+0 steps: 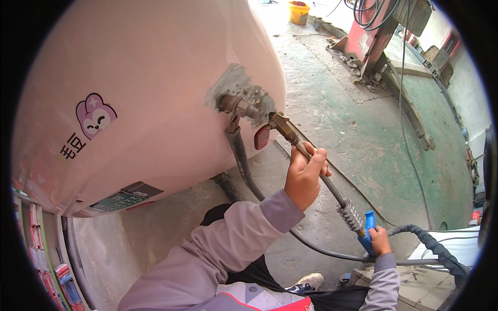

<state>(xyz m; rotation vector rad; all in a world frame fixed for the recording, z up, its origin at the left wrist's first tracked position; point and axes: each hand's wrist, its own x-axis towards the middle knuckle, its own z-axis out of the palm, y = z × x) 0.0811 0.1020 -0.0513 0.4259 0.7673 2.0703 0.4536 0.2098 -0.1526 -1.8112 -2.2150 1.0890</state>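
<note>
A pink car body (pixel 171 57) fills the upper left, with a ground-down patch of bare, pitted metal (pixel 234 85) near its corner. Fixed at that patch is a metal clamp (pixel 239 107) on a thick black cable (pixel 239 150). My left hand (pixel 306 176) is closed round the shaft of a dent puller (pixel 332 188), just below its brass-coloured head (pixel 283 126). That head is close to the patch's lower right edge; whether it touches cannot be made out. Wrapped round the puller's blue handle (pixel 370 221) is my right hand (pixel 381 241). A coil spring (pixel 350 216) sits between my hands.
A red reflector (pixel 262 138) is beside the puller's head. Sleeved cable (pixel 433 243) runs right from the handle, past a cardboard box (pixel 415 282). A red lift post (pixel 369 39) and a yellow bucket (pixel 299 13) stand farther off. Packed shelving (pixel 49 259) is at left.
</note>
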